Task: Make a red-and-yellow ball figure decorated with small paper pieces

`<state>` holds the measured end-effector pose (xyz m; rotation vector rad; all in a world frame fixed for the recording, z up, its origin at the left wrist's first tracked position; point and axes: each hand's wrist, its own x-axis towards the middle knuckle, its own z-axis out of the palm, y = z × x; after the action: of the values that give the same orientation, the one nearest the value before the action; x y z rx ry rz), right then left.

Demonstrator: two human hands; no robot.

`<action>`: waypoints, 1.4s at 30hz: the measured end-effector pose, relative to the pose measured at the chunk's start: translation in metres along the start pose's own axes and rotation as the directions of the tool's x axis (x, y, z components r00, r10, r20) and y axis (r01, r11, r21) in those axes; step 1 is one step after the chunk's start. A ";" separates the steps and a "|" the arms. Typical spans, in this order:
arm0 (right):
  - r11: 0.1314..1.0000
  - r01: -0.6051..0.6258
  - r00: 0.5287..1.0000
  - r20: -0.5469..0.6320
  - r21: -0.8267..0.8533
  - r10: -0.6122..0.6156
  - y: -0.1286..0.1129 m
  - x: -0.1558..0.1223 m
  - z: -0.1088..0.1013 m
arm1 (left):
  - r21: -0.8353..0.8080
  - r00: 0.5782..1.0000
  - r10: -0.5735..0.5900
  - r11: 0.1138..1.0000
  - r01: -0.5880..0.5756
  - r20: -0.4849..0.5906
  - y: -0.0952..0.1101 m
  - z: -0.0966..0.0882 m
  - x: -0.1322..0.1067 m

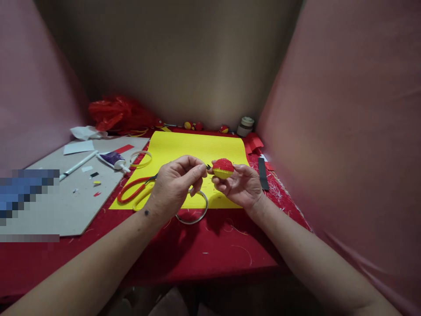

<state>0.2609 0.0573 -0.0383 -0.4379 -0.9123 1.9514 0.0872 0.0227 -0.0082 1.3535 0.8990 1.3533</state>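
Between the thumb and fingers of my right hand (245, 184) is a small ball (223, 169), red on top and yellow below, with a toothed line where the colours meet. My left hand (179, 182) pinches a small black piece (208, 166) with a jagged end, close against the ball's left side; whether it touches the ball I cannot tell. Both hands are above a yellow corrugated sheet (197, 147). Beneath my left hand lie scissors (133, 192) with red and yellow handles, partly hidden, and a metal ring (194, 220) at the sheet's front edge.
On the left, a grey board (82, 219) carries a glue bottle (113, 161), a pale rod (79, 163) and paper scraps. A red plastic bag (121, 114), small red-yellow figures (224, 129) and a jar (245, 126) stand at the back. A black strip (262, 174) lies right.
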 end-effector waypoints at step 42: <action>0.984 0.129 0.977 -0.156 -0.123 -0.148 0.015 -0.001 0.016 | 0.280 0.987 0.110 0.957 -0.073 -0.117 -0.002 0.019 -0.002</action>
<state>0.2425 0.0447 -0.0385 -0.5772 -0.9235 1.7156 0.1056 0.0183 -0.0090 1.5456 1.1597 1.4415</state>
